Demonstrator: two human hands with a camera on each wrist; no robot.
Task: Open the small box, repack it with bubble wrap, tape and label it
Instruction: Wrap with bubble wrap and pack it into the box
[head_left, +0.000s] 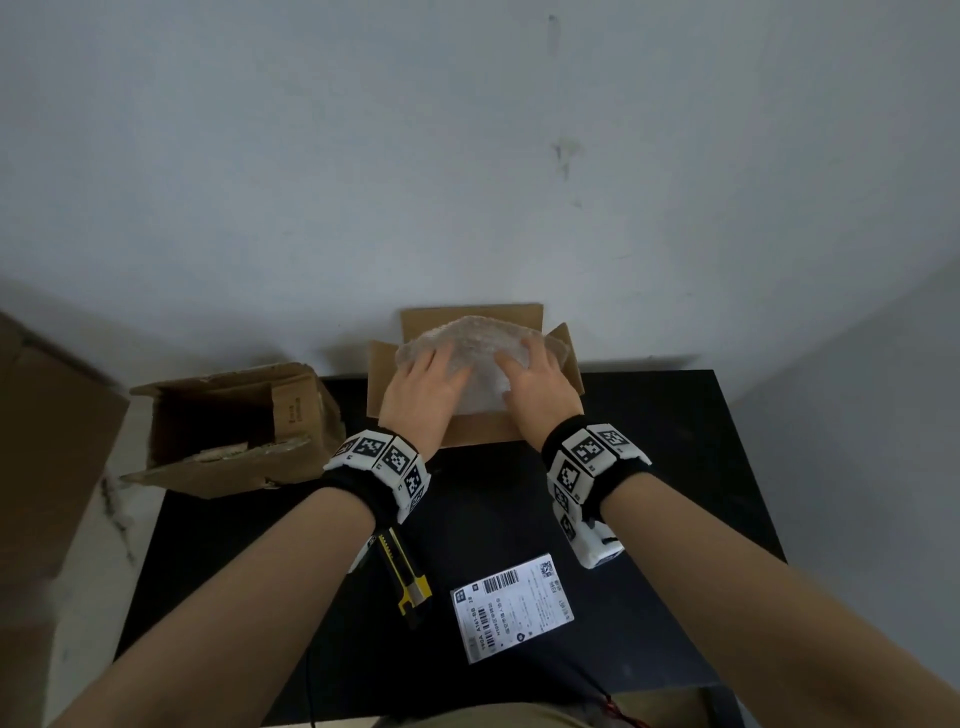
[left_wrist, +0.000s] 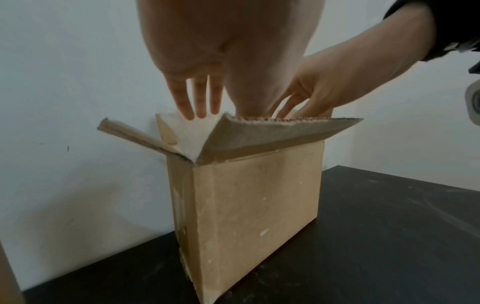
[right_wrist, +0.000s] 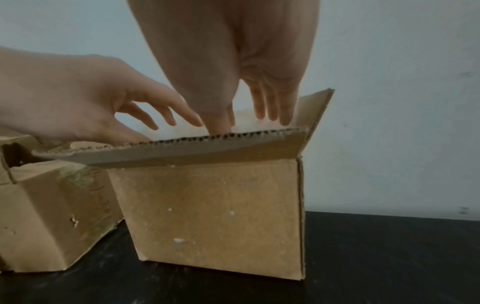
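Observation:
A small brown cardboard box (head_left: 480, 434) (left_wrist: 246, 205) (right_wrist: 221, 216) stands at the far edge of the black table, all its flaps spread outward. A clear wad of bubble wrap (head_left: 475, 345) (left_wrist: 191, 134) (right_wrist: 246, 120) bulges out of its top. My left hand (head_left: 426, 387) (left_wrist: 197, 96) lies flat on the left part of the wrap with straight fingers. My right hand (head_left: 535, 384) (right_wrist: 270, 105) presses the right part the same way. Near the table's front lie a white shipping label (head_left: 511, 608) and a yellow-and-black utility knife (head_left: 408, 579).
A larger worn cardboard box (head_left: 234, 431) (right_wrist: 52, 216) stands open at the table's left edge, close beside the small box. A big carton (head_left: 47, 467) fills the far left. A pale wall rises right behind the table (head_left: 675, 467).

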